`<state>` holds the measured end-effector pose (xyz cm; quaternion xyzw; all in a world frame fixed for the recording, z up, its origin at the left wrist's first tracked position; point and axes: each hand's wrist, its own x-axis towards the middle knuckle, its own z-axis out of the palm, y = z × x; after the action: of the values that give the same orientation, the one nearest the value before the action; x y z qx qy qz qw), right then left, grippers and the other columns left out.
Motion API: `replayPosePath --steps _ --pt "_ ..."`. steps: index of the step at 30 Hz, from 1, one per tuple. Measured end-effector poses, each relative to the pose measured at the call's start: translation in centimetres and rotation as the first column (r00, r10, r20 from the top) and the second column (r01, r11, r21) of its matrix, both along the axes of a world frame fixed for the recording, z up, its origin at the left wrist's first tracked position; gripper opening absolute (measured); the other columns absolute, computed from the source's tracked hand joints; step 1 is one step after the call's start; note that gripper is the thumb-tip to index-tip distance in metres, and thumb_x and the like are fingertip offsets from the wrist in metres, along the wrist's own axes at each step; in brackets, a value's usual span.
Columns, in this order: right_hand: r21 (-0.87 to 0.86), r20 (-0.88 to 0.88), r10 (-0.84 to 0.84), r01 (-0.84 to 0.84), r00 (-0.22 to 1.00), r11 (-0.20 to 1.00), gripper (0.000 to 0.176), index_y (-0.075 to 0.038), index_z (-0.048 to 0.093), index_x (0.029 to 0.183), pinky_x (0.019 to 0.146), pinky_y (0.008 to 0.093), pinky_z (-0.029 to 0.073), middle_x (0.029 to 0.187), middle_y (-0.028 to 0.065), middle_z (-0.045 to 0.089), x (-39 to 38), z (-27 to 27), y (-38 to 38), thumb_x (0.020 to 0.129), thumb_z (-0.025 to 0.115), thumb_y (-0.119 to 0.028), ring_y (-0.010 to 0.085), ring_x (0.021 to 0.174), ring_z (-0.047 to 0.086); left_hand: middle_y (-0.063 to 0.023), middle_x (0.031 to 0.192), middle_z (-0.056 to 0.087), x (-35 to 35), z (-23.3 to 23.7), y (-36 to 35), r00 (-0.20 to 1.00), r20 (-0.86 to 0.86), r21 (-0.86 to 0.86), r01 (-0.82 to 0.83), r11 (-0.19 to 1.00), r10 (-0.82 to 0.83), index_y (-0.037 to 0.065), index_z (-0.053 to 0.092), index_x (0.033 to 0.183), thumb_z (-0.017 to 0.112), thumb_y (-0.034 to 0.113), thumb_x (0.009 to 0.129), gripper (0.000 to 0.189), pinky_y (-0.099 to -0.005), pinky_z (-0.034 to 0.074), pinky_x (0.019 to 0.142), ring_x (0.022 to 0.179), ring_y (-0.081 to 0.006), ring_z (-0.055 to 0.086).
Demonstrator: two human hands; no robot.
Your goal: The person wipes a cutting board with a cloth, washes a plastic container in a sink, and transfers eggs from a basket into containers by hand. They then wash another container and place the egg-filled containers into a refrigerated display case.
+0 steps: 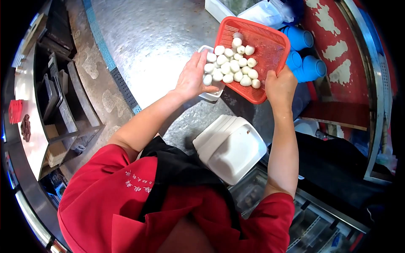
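At upper centre, the right hand (280,86) grasps a red perforated plastic basket (265,46); the left hand (192,78) spreads loosely beside white oval eggs (234,66), which oversteep tilting could spill.

Close head-worn view, facing downward
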<state>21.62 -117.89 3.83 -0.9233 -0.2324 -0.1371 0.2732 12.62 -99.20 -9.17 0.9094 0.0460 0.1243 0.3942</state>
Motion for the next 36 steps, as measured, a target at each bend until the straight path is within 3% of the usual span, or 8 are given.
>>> replayPosePath --steps 5,13,16,19,26,28,32,36 --pt "-0.009 -0.155 -0.133 0.133 0.979 0.991 0.020 0.005 0.060 0.086 0.071 0.0430 0.048 0.079 0.0256 0.062 0.2 0.0 -0.8 0.072 0.050 -0.005 0.0401 0.077 0.061 -0.0260 0.139 0.023 0.1 0.2 -0.2 0.999 -0.051 0.139 0.002 0.990 0.005 0.003 0.012 0.139 0.083 0.037 0.052 0.117 -0.0452 0.024 0.106 0.130 -0.0400 0.024" --pt "0.338 -0.645 -0.074 0.371 0.760 0.865 0.018 0.005 0.062 0.087 0.032 0.0304 0.044 0.068 0.0135 0.062 0.8 -3.4 -3.0 0.075 0.049 -0.003 0.0200 0.046 0.059 -0.0230 0.140 0.024 1.6 1.4 -0.3 0.992 -0.121 0.158 0.060 0.986 -0.041 -0.002 0.012 0.138 0.082 0.038 0.054 0.117 -0.0551 0.014 0.106 0.133 -0.0387 0.017" --pt "0.394 -0.715 -0.007 0.412 0.699 0.822 0.018 0.005 0.060 0.088 0.030 0.0295 0.041 0.069 0.0124 0.061 0.6 -3.8 -3.4 0.077 0.048 -0.001 0.0186 0.045 0.057 -0.0236 0.140 0.024 3.2 2.3 -0.1 0.977 -0.204 0.070 0.075 0.995 -0.059 -0.003 0.012 0.138 0.078 0.028 0.057 0.109 -0.0545 0.017 0.106 0.132 -0.0394 0.018" --pt "0.478 -0.720 0.051 0.442 0.692 0.759 0.017 0.005 0.060 0.087 0.030 0.0293 0.039 0.066 0.0125 0.060 0.6 -5.0 -4.0 0.075 0.048 0.000 0.0183 0.041 0.054 -0.0267 0.139 0.023 4.4 3.5 -0.1 0.955 -0.283 -0.065 0.074 0.995 -0.089 -0.003 0.012 0.138 0.065 0.008 0.064 0.091 -0.0494 0.020 0.106 0.130 -0.0423 0.021" --pt "0.573 -0.742 0.112 0.537 0.661 0.619 0.015 0.008 0.057 0.084 0.030 0.0299 0.040 0.067 0.0135 0.060 0.1 -7.7 -7.0 0.075 0.048 0.002 0.0193 0.041 0.054 -0.0262 0.139 0.023 5.9 4.7 -1.8 0.957 -0.197 -0.160 0.181 0.970 -0.211 0.004 0.011 0.141 0.063 0.007 0.066 0.091 -0.0451 0.020 0.107 0.130 -0.0461 0.016" --pt "0.598 -0.740 0.110 0.574 0.663 0.560 0.015 0.008 0.057 0.084 0.030 0.0298 0.040 0.067 0.0138 0.059 -0.4 -8.7 -8.3 0.074 0.049 0.002 0.0193 0.041 0.054 -0.0237 0.139 0.023 6.5 5.3 -3.1 0.955 -0.137 -0.153 0.242 0.958 -0.263 0.004 0.013 0.140 0.063 0.002 0.067 0.088 -0.0361 0.022 0.108 0.131 -0.0361 0.022" --pt "0.618 -0.735 0.065 0.627 0.675 0.475 0.014 0.008 0.056 0.085 0.030 0.0295 0.040 0.066 0.0139 0.059 -1.6 -10.4 -11.4 0.074 0.049 0.002 0.0194 0.039 0.052 -0.0235 0.138 0.026 7.4 5.8 -5.9 0.963 -0.095 0.043 0.258 0.965 -0.253 0.007 0.030 0.136 0.058 0.002 0.069 0.073 -0.0362 0.025 0.107 0.130 -0.0365 0.024" --pt "0.580 -0.740 -0.034 0.664 0.671 0.472 0.014 0.004 0.057 0.086 0.032 0.0284 0.040 0.066 0.0123 0.059 -2.7 -12.2 -14.5 0.074 0.052 0.000 0.0185 0.039 0.051 -0.0183 0.131 0.040 7.6 5.8 -8.1 0.959 0.039 -0.135 0.283 0.950 -0.280 0.004 0.046 0.124 0.060 0.006 0.070 0.056 -0.0350 0.039 0.095 0.114 -0.0316 0.047"
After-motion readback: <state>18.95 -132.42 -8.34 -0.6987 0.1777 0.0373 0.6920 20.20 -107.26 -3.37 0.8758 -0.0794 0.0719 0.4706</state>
